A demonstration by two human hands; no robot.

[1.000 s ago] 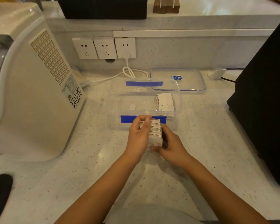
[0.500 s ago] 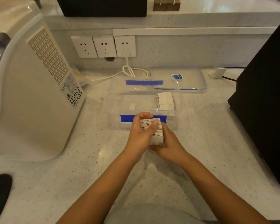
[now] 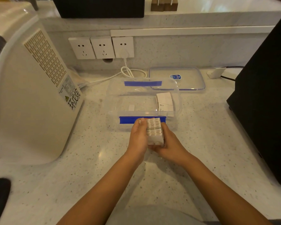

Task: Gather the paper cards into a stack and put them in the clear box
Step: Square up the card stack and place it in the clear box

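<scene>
A thick stack of white paper cards stands on edge between both hands, just in front of the clear box. My left hand presses its left side and my right hand cups its right side and bottom. The clear box with blue clips lies open on the counter right behind the hands. A smaller stack of white cards leans inside it at the right end.
The box's clear lid lies behind it to the right. A large white appliance stands on the left, a black device on the right. Wall sockets with a white cable are at the back.
The left hand's fingers slid off the top of the stack to its left side. The stack stays held in front of the box.
</scene>
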